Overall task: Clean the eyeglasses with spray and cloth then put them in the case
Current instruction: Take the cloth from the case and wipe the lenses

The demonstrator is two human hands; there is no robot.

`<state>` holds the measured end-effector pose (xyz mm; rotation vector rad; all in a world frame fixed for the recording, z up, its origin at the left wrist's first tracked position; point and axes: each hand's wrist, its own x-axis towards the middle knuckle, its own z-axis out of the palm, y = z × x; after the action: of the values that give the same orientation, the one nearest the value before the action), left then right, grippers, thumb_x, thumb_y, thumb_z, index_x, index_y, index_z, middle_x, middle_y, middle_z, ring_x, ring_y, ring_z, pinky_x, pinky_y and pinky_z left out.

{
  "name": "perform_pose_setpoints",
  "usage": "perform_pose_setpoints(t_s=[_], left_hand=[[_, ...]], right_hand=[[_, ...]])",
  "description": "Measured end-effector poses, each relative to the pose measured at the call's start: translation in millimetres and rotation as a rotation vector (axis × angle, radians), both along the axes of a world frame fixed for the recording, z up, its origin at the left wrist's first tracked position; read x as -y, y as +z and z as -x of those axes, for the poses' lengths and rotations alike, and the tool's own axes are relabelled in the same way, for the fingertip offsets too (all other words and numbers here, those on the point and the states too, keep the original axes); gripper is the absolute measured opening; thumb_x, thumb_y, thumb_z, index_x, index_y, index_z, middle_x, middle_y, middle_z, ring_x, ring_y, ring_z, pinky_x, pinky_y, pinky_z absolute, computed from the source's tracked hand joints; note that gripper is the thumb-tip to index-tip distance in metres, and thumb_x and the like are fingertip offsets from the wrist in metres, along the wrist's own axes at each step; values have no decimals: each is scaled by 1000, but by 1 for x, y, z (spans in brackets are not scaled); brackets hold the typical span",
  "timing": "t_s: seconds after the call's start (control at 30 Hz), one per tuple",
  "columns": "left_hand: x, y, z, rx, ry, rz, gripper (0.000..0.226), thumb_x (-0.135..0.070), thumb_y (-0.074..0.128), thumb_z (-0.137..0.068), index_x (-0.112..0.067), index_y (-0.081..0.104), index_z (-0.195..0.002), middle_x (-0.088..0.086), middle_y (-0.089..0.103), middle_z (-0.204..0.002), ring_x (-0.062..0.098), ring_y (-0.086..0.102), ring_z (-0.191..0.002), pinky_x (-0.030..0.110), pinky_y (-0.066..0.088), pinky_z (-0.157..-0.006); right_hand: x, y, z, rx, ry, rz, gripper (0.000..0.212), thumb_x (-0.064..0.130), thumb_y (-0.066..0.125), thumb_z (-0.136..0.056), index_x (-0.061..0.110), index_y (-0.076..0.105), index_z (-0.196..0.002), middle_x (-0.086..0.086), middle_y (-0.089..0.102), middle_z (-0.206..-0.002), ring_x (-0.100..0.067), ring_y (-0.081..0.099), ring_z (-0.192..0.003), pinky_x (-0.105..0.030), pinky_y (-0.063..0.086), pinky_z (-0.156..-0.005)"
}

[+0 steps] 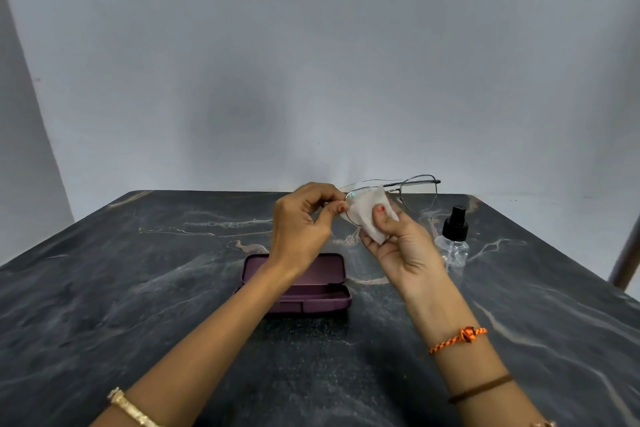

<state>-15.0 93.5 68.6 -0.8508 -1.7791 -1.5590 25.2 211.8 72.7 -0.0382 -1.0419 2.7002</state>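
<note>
Above the open case [298,288], both hands hold cloth [369,215] around eyeglasses [417,192].

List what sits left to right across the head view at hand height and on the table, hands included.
Purple case, open on the table → left hand pinching the eyeglasses → white cloth over one lens → right hand holding the cloth → spray bottle, upright.

Open case [297,284] lies left of the spray bottle [454,239] (both on table [138,288]).
</note>
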Motion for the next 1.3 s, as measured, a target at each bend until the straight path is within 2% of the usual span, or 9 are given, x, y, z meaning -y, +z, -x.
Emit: perform_pose_setpoints(t_s=[0.13,0.3,0.47,0.63,0.73,0.9,1.07,1.2,1.3], left_hand=[[-5,-5,-4,75,-72,13,19,7,66,-73,-13,65,-75,-10,63,-74,-2,60,-70,13,51,-71],[-6,-5,-6,69,-98,23,21,7,66,-72,-13,65,-74,-10,63,-73,-3,60,-70,12,51,-71],[-6,-6,-4,60,-108,12,14,8,67,-71,-5,67,-74,-10,63,-73,-4,61,-71,12,51,-72],[-1,-1,0,5,-88,50,9,8,65,-73,0,66,-77,2,66,-76,0,62,-70,13,52,-72],[4,2,3,-24,-85,94,12,9,64,-74,2,66,-83,1,64,-79,-9,61,-70,8,51,-71],[4,0,5,-86,-73,143,9,4,66,-75,1,66,-83,0,64,-77,0,63,-73,16,54,-70],[-1,-6,1,-166,-52,166,11,-5,65,-72,1,66,-80,14,69,-77,15,62,-74,29,54,-67],[-2,-9,1,-170,-29,173,7,-2,66,-71,2,66,-78,14,68,-74,14,61,-71,34,52,-65],[3,-6,4,-153,-23,168,6,-1,63,-73,3,65,-78,15,68,-74,15,61,-69,34,52,-64]], right_hand=[[5,-1,-2,-46,-9,240,8,8,52,-88,6,58,-81,-6,70,-68,-17,67,-63,-22,55,-54],[10,0,-4,-79,-2,308,11,15,54,-87,5,59,-83,-7,71,-60,-15,69,-55,-21,55,-53],[5,0,-3,-126,-25,124,6,6,60,-77,5,63,-82,-4,72,-64,-12,69,-58,-18,55,-52],[-5,2,-2,-109,-58,-133,42,1,66,-61,-3,59,-102,-10,70,-86,-16,70,-71,-26,58,-67],[-10,5,-4,-93,-72,-221,40,0,69,-52,3,61,-91,-5,73,-75,-15,71,-69,-24,59,-59],[-10,5,-5,-50,-111,-176,27,-5,65,-66,6,60,-90,-7,67,-84,-14,69,-67,-23,57,-56],[-2,4,-5,-63,-66,109,4,4,58,-81,4,61,-84,-9,67,-77,-17,65,-66,-22,54,-53],[2,2,-6,-62,-55,2,19,-4,59,-79,-1,59,-97,-13,68,-87,-17,69,-66,-23,58,-57],[4,2,-7,-70,-57,-125,22,-10,61,-74,0,58,-93,-7,73,-70,-14,70,-61,-21,55,-50]])
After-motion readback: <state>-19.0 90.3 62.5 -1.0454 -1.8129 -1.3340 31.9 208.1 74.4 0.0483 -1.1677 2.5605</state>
